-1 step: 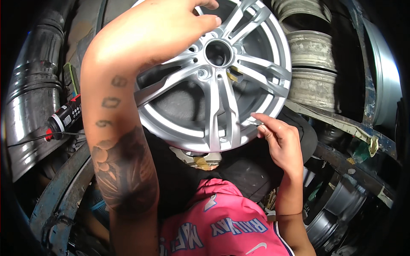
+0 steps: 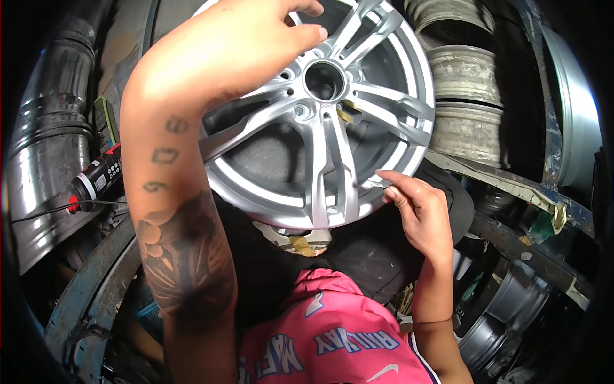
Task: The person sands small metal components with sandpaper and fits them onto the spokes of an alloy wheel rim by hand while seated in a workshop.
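A silver alloy wheel rim point(image 2: 319, 160) with twin spokes lies face up over my lap. My left hand point(image 2: 297, 25) reaches across its far left part, thumb and a finger apart near the hub; the rest of that hand is cut off by the upper edge. At the wheel's near right edge my right hand point(image 2: 419, 208) pinches a small, thin, greyish piece point(image 2: 377, 184) against the outer lip. What kind of piece it is, I cannot make out. A strip of yellowish tape point(image 2: 346, 114) shows beneath the spokes beside the centre hole.
More rims point(image 2: 465, 77) stand stacked at the right, behind a worn metal frame point(image 2: 511, 246). Another rim point(image 2: 495, 320) lies lower right. On the left are a shiny metal cylinder point(image 2: 48, 160), a black spray can point(image 2: 96, 181) with a cable and a blue-grey frame bar point(image 2: 89, 281).
The wheel has shifted very slightly to the left, and my left hand with it. My right hand stays at the same place on the outer lip.
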A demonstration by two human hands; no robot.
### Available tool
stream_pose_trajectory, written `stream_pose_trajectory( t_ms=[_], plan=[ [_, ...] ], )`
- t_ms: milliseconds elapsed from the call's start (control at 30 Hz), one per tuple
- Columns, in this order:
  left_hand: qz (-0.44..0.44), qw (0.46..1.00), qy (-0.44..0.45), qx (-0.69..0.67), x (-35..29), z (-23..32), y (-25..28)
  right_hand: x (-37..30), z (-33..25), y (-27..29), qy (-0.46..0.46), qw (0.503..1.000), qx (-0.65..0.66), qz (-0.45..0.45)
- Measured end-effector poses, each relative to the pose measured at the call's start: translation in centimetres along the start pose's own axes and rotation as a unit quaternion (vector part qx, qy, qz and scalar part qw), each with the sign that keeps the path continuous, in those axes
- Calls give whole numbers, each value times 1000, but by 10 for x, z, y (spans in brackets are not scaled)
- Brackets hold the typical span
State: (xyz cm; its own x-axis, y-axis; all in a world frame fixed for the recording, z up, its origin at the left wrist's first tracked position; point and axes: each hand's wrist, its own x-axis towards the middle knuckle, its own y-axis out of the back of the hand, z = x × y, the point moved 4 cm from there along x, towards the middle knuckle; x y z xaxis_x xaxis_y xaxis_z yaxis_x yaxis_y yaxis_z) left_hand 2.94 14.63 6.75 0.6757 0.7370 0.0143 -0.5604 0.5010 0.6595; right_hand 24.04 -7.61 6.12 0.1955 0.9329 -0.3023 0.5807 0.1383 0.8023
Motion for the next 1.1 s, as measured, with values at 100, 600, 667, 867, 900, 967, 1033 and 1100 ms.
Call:
stream_pose_trajectory(
  t_ms=[100,600,667,867,900,967,1033,1100],
  plan=[
    [14,1000,16,-13,4,-4,-5,3,-1,2,79,993,-86,18],
    [-122,962,106,-221,14,2,-32,98,-62,52,474,866,-63,146],
    [-183,934,107,-286,17,18,-38,87,-62,52,492,858,-38,142],
    [-172,855,98,-479,4,43,-55,103,-45,63,485,863,37,141],
    [-158,864,89,-469,5,38,-58,103,-41,65,483,864,56,128],
    [-130,843,117,-508,9,41,-54,99,-32,68,464,877,65,107],
    [-116,850,94,-505,11,40,-56,99,-24,67,450,886,88,73],
    [-90,839,101,-527,14,42,-60,100,-20,72,451,883,111,70]
  ],
)
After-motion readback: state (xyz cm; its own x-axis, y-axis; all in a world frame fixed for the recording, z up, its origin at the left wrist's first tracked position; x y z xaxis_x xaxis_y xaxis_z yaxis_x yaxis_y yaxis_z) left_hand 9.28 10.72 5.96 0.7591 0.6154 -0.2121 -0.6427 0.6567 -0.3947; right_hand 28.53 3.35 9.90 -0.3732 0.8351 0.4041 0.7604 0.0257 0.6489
